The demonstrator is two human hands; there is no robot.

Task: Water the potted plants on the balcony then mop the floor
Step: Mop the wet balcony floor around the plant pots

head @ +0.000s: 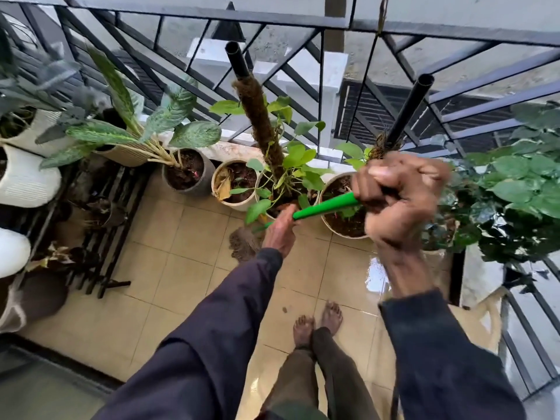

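I am mopping. My right hand (400, 198) and left hand (280, 231) are both gripping the green mop handle (325, 207), fingers (375, 189) curled round it. The mop head (242, 244) is lying on the floor (181, 283), just near the pots (233, 184). I am advising short strokes, steering clear of the pots.

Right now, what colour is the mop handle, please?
The mop handle is bright green; head view.
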